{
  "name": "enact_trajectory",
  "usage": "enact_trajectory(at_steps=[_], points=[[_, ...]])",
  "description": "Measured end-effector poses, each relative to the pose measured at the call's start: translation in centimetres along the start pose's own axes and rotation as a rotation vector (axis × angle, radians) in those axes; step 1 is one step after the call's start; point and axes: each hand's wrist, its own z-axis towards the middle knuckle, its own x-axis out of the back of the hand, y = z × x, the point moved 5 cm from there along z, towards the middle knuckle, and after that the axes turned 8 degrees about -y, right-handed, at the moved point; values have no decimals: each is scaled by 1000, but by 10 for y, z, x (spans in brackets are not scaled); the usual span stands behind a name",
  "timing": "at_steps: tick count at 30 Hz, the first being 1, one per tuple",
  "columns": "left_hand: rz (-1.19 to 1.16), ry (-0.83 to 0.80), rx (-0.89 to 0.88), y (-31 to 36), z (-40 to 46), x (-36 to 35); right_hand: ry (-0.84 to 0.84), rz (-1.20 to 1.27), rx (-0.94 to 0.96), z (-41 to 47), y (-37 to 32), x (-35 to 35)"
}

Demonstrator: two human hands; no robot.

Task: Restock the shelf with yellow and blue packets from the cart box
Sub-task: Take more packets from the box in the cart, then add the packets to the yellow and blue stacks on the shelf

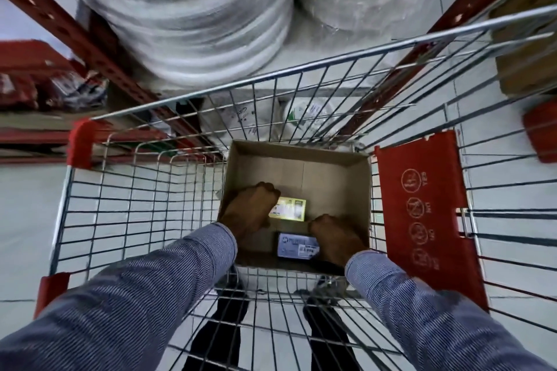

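An open cardboard box (pixel 331 181) sits inside a wire shopping cart (pixel 135 199). On its floor lie a yellow packet (pixel 291 209) and, nearer to me, a blue packet (pixel 297 245). My left hand (pixel 253 211) is down in the box, fingers curled over the left end of the yellow packet. My right hand (pixel 334 238) reaches in beside it, fingers bent over the right end of the blue packet. Whether either hand fully grips its packet is hidden by the knuckles.
A red fold-down child seat flap (pixel 422 214) stands on the cart's right. Beyond the cart rise red rack uprights (pixel 99 60) with large plastic-wrapped rolls (pixel 193 9) and white bags low down. A brown carton (pixel 524 48) is at the right. My legs show below the cart.
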Motion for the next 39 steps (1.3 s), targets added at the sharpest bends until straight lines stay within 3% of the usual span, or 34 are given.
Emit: enact_trajectory(at_steps=[6,14,28,39], points=[[39,90,27,-13,-12,24,36,-26,32,-11,-3,16],[-69,392,9,-2,-127,140,181,-128,86,-104,-27,129],[149,1046,99,46,-424,387,843,-307,174,-401,-104,365],[308,1329,104,82,-543,516,1324,-393,183,-569,-138,486]])
